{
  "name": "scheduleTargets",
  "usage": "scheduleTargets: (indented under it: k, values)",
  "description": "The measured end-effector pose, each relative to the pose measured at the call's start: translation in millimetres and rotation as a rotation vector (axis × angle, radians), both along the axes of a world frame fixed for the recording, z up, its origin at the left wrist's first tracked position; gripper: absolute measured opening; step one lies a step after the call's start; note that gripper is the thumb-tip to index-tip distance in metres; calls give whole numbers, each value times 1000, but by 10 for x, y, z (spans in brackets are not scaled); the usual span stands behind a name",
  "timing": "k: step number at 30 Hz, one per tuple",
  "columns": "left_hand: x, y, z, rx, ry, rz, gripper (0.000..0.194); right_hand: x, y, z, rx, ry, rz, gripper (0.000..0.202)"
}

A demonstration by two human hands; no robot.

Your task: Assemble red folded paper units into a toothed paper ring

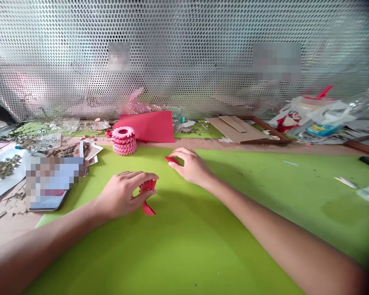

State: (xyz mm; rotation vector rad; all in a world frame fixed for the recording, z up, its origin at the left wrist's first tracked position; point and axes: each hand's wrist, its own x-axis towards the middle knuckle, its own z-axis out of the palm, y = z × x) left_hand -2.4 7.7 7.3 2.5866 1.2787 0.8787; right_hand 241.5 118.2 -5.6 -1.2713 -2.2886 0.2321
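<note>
Between the thumb and fingers of my left hand [126,193] is a red folded-paper chain [147,185], its lower end hanging just over the green mat [184,246]. My right hand [189,166], farther forward and to the right, pinches a small red paper piece [171,160]. The two paper parts are apart. Behind my left hand stands a pink-and-red stack of folded paper rings [124,141], with a red sheet [152,126] lying behind it.
A phone [53,196] and printed photos [90,151] lie at the left. Cardboard [235,129], a wooden frame [272,137], plastic bags [313,116] and a clear bottle [365,98] sit along the back right, before a perforated metal screen [184,53].
</note>
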Motion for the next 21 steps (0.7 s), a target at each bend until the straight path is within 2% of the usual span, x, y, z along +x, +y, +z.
scheduleTargets:
  k: [3, 8, 11, 13, 16, 21]
  values:
    - [-15, 5, -17, 42, 24, -39, 28, 5, -34, 2, -52, 27, 21, 11]
    - [-24, 24, -37, 111, 35, -58, 28, 31, -38, 7, -43, 30, -2, 19]
    - [-11, 24, -18, 88, 20, -48, 23, 38, -37, 12, -26, 7, 11, 14]
    - [-3, 19, 0, 47, -33, -33, 21, 28, -52, 29, -70, 44, 16, 12]
    - [0, 16, 19, -8, -124, -8, 21, -18, -119, 99, -277, 264, 70, 16]
    - [-10, 25, 28, -5, -202, 30, 21, -103, -352, 301, -893, 836, 308, 28]
